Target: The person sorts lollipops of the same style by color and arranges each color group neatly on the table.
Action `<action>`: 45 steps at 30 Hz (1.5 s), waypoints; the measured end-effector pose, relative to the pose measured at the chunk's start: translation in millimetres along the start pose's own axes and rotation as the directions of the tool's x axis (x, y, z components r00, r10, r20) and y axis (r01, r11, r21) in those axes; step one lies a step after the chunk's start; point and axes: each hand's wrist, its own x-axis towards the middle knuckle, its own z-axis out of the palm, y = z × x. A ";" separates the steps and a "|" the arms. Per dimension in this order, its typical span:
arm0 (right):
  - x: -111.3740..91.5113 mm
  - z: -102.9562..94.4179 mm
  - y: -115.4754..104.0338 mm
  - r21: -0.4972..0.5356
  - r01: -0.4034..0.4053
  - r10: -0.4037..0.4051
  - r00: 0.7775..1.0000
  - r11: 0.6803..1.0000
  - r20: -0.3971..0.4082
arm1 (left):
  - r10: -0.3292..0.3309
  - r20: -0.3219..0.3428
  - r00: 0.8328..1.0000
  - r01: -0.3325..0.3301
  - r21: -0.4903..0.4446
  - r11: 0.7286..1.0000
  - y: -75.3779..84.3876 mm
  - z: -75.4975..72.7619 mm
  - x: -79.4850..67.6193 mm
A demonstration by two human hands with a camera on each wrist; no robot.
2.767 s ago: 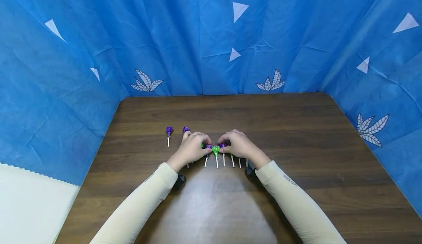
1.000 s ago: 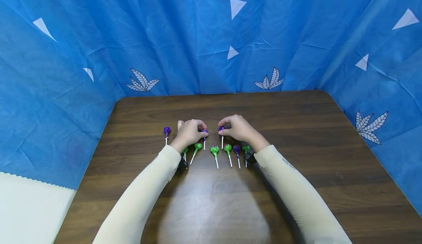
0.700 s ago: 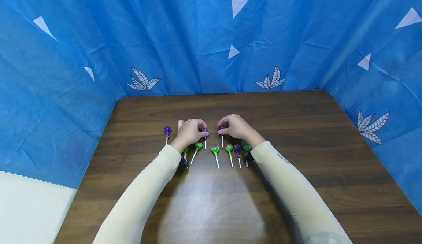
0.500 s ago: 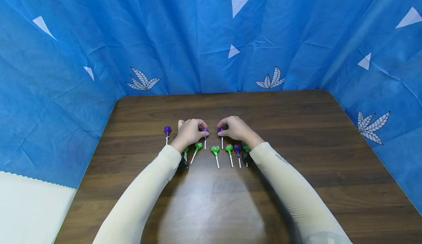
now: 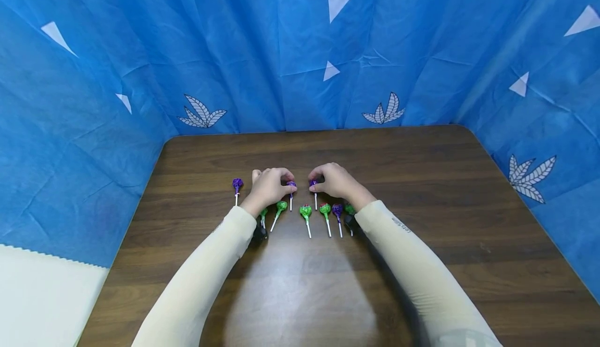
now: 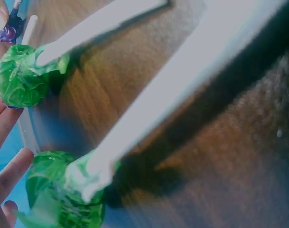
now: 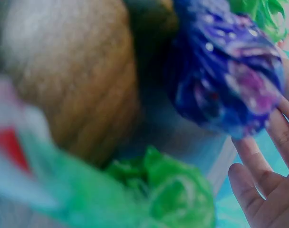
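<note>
My left hand (image 5: 269, 188) pinches a purple-wrapped lollipop (image 5: 291, 184) by its head, the white stick pointing toward me. Opposite it, my right hand (image 5: 336, 181) pinches another purple lollipop (image 5: 313, 183) the same way, a small gap between the two. In the left wrist view, a purple lollipop (image 6: 11, 29) shows at the fingertips beyond two green lollipops close to the camera. Fingers of the right hand (image 7: 273, 190) appear past a purple lollipop (image 7: 230, 80) lying near that wrist.
Nearer me lies a row: a green lollipop (image 5: 280, 207) beside my left wrist, a green one (image 5: 305, 211) in the middle, another green one (image 5: 325, 209) and a purple one (image 5: 337, 210). One purple lollipop (image 5: 237, 184) lies far left. A blue curtain (image 5: 300, 50) borders the table (image 5: 422, 170).
Both hands have moved from the near row toward the back of the table, each with a purple lollipop, baring green lollipops in the near row. Over the last second they hold nearly still.
</note>
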 end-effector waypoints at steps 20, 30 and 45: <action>-59.6 -33.7 20.2 0.144 0.031 -0.013 0.992 0.989 -0.129 | 0.046 -0.101 0.994 -0.060 -0.136 0.989 -1.3 -36.0 -34.0; -80.9 -1.6 28.7 0.028 0.075 -0.073 0.994 0.997 -0.080 | 0.038 -0.179 0.983 -0.069 -0.170 0.983 -25.6 -35.2 -86.7; -87.9 6.8 23.8 -0.087 0.055 -0.059 0.997 0.995 -0.049 | -0.001 -0.194 0.981 -0.037 -0.191 0.981 -37.1 -25.5 -112.8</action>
